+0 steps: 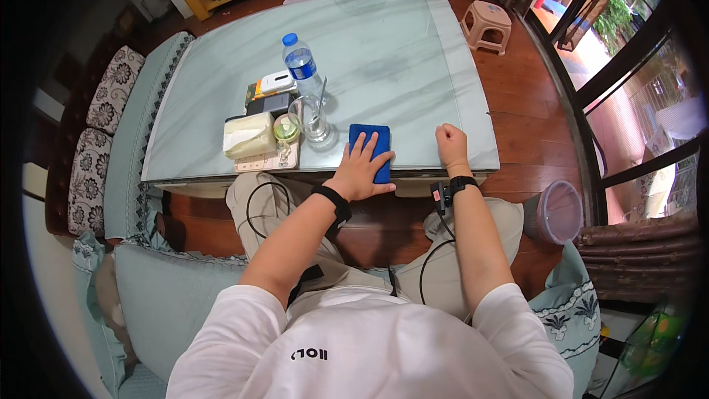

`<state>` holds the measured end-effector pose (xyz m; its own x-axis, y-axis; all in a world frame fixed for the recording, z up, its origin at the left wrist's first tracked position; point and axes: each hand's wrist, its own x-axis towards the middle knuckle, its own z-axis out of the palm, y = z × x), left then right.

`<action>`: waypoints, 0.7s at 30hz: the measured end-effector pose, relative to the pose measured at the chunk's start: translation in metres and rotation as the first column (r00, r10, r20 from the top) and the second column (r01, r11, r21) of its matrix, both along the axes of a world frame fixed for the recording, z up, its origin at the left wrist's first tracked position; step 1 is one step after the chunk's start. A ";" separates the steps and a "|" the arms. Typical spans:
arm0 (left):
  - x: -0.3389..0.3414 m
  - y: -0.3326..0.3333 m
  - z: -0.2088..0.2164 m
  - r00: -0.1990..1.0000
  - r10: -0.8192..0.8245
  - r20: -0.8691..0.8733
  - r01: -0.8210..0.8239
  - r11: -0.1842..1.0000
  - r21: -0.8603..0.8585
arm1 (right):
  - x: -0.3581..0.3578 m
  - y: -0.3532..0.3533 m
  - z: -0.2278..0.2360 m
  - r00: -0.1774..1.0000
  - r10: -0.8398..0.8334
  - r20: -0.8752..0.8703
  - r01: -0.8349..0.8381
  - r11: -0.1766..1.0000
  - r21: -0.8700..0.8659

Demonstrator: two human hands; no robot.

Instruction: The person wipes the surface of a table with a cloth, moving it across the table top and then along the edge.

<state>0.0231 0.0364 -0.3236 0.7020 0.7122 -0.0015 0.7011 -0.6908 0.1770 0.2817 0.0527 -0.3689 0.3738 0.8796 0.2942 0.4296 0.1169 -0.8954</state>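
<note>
My left hand (pixel 361 168) lies open on a folded blue cloth (pixel 379 135) at the table's near edge, fingers spread flat over it and thumb out to the side. My right hand (pixel 452 146) is closed in a fist to the right of the cloth, resting at the near edge of the marble-patterned table (pixel 399 52); nothing shows in it. Left of the cloth stand a clear glass pitcher (pixel 316 129) and a round green-lidded container (pixel 286 129). A pack of tissues (pixel 249 135) is beside them, on a pale pink tray-like thing.
A water bottle (pixel 299 59) with a blue cap stands behind a white device (pixel 277 81) and small boxes. A waste bin (pixel 557 213) is on the floor at right. A plastic stool (pixel 487 26) stands beyond the table's far right corner; a sofa (pixel 122 125) runs along the left.
</note>
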 end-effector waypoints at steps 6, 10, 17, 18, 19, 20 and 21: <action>0.017 0.039 -0.008 0.997 0.056 0.046 -0.055 0.998 -0.011 | 0.002 0.002 -0.003 0.999 -0.022 0.032 0.023 0.999 -0.030; 0.037 0.081 -0.006 0.989 0.145 -0.040 -0.149 0.983 -0.105 | -0.001 0.000 0.002 0.999 -0.015 0.036 0.017 0.998 -0.060; 0.073 0.162 -0.004 0.951 0.302 -0.070 -0.309 0.943 -0.121 | -0.007 -0.004 0.007 0.996 -0.024 0.087 0.036 0.990 -0.133; 0.081 0.176 -0.002 0.939 0.338 -0.070 -0.344 0.931 -0.124 | -0.006 -0.005 0.008 0.996 -0.035 0.079 0.046 0.988 -0.145; 0.084 0.178 -0.011 0.943 0.325 -0.072 -0.332 0.932 -0.145 | -0.006 -0.006 0.010 0.995 -0.019 0.102 0.032 0.992 -0.124; 0.088 0.201 -0.006 0.929 0.366 -0.058 -0.370 0.921 -0.120 | -0.009 -0.005 0.012 0.993 -0.007 0.120 0.019 0.995 -0.102; 0.093 0.207 -0.011 0.930 0.361 -0.076 -0.367 0.924 -0.104 | -0.008 -0.005 0.012 0.994 -0.022 0.110 0.034 0.993 -0.117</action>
<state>0.1166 0.2437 -0.3347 0.3910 0.9113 -0.1286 0.9111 -0.3635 0.1942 0.2736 0.0473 -0.3569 0.3705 0.9003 0.2284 0.5261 -0.0007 -0.8504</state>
